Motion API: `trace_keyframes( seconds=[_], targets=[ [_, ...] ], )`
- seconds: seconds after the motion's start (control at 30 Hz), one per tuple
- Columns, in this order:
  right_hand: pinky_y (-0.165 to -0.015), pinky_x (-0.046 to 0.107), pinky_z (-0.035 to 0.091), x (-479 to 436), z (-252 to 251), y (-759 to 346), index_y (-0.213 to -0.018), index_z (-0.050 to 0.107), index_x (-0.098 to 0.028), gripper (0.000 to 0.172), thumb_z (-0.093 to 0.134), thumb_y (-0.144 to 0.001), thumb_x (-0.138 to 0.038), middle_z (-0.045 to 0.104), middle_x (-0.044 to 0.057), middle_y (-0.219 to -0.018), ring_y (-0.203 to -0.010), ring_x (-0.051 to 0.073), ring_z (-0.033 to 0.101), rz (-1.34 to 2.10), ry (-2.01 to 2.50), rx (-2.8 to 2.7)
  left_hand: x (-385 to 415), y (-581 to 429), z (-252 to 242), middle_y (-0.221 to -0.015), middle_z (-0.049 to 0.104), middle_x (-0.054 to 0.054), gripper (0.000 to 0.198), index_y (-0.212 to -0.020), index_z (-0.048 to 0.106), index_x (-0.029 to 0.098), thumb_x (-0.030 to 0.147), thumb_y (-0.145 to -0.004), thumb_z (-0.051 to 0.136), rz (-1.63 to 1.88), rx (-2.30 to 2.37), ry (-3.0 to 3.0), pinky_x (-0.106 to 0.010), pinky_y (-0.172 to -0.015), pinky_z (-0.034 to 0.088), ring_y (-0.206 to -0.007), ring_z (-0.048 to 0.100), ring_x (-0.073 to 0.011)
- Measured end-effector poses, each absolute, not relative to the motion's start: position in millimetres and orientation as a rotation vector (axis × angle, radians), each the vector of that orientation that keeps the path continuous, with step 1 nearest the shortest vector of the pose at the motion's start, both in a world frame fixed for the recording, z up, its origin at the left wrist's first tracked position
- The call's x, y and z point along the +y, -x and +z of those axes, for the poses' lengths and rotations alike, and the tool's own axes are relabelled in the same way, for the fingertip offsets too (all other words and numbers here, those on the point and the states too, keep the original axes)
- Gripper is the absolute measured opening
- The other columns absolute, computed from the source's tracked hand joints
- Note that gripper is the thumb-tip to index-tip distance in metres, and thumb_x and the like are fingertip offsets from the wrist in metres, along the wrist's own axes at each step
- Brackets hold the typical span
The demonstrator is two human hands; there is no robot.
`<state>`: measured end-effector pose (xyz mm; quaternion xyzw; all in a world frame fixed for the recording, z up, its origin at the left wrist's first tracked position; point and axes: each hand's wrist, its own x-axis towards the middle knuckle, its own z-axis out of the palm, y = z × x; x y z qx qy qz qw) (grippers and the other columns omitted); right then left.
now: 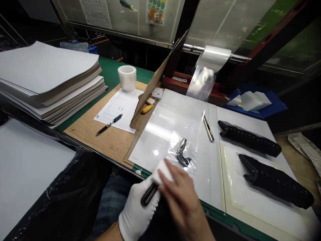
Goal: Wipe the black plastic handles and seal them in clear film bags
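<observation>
My left hand [136, 207], in a white glove, is wrapped round a glossy black handle-shaped part [149, 194] at the front edge of the table. My right hand [182, 197], bare and slightly blurred, presses a white wiping piece [162, 171] against the upper end of that part. Whether the piece is cloth or foam I cannot tell, and my fingers hide the part's far end. Just beyond my hands, a similar curved black part [184, 153] lies on clear plastic film over the white work surface [160, 130].
Two long black perforated parts [250, 139] lie at the right. A marker-like stick [208, 127], a pen [109, 124], a tape roll [127, 78] and an upright cardboard divider [152, 88] stand around. White blocks fill a blue bin [273, 107]. Stacked white sheets [50, 72] occupy the left.
</observation>
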<state>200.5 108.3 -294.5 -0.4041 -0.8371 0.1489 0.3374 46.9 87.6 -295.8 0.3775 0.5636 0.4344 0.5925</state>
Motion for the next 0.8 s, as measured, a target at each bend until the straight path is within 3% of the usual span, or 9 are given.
trace_keyframes(
  seconds=[0.07,0.17,0.3,0.37,0.43,0.53,0.7,0.8],
  targets=[
    [-0.094,0.050,0.053,109,-296,-197,-0.144,0.051,-0.029,0.050,0.051,-0.096,-0.012,0.049,0.011,-0.151,-0.131,0.030,0.051,0.369,1.098,-2.174,87,-45,-299,-0.115,0.075,-0.008,0.035,-0.123,0.070,0.022,0.036,-0.091,0.064,1.014,1.307,-1.031,-0.035,-0.094,0.054,-0.097,0.070,-0.0275],
    [-0.091,0.050,0.053,107,-297,-193,-0.141,0.054,-0.030,0.048,0.051,-0.096,-0.013,0.048,0.011,-0.152,-0.130,0.032,0.050,0.343,1.059,-2.139,86,-44,-301,-0.113,0.076,-0.011,0.035,-0.122,0.071,0.020,0.032,-0.089,0.068,1.000,1.291,-1.118,-0.034,-0.084,0.058,-0.099,0.071,-0.0305],
    [-0.099,0.052,0.051,103,-292,-194,-0.146,0.049,-0.033,0.052,0.051,-0.098,-0.013,0.047,0.010,-0.152,-0.134,0.030,0.049,0.439,1.169,-2.085,86,-39,-300,-0.127,0.071,-0.009,0.039,-0.135,0.063,0.024,0.029,-0.097,0.057,1.044,1.325,-1.152,-0.033,-0.102,0.050,-0.115,0.067,-0.0283],
    [-0.100,0.053,0.050,109,-287,-189,-0.145,0.049,-0.033,0.053,0.052,-0.097,-0.012,0.047,0.010,-0.153,-0.135,0.030,0.048,0.475,1.112,-2.092,84,-33,-297,-0.130,0.070,-0.009,0.042,-0.138,0.060,0.024,0.030,-0.097,0.058,1.062,1.340,-1.173,-0.031,-0.100,0.052,-0.117,0.067,-0.0284],
    [-0.103,0.056,0.048,128,-283,-179,-0.142,0.054,-0.034,0.047,0.053,-0.099,-0.016,0.047,0.008,-0.153,-0.136,0.029,0.047,0.583,1.109,-2.044,83,-28,-294,-0.130,0.070,-0.009,0.043,-0.138,0.061,0.024,0.030,-0.095,0.061,1.079,1.375,-1.167,-0.029,-0.098,0.053,-0.118,0.067,-0.0288],
    [-0.110,0.060,0.042,183,-276,-162,-0.135,0.060,-0.035,0.035,0.055,-0.101,-0.034,0.050,0.006,-0.150,-0.137,0.028,0.046,0.837,1.218,-1.913,79,-20,-289,-0.131,0.070,-0.005,0.039,-0.135,0.063,0.027,0.032,-0.096,0.061,1.124,1.455,-1.128,-0.027,-0.107,0.048,-0.123,0.064,-0.0256],
    [-0.122,0.057,0.025,245,-257,-154,-0.133,0.063,-0.029,0.041,0.064,-0.095,-0.045,0.044,0.005,-0.155,-0.148,0.027,0.032,0.850,1.236,-1.802,75,-12,-281,-0.128,0.072,-0.002,0.039,-0.133,0.063,0.029,0.034,-0.095,0.063,1.178,1.460,-1.065,-0.027,-0.107,0.049,-0.121,0.066,-0.0233],
    [-0.119,0.053,0.033,202,-262,-168,-0.133,0.063,-0.031,0.035,0.056,-0.099,-0.040,0.052,0.004,-0.149,-0.142,0.024,0.040,0.771,1.286,-1.631,76,-13,-280,-0.127,0.072,-0.001,0.038,-0.130,0.065,0.027,0.037,-0.093,0.066,1.162,1.502,-1.028,-0.026,-0.107,0.049,-0.123,0.064,-0.0232]
  ],
)
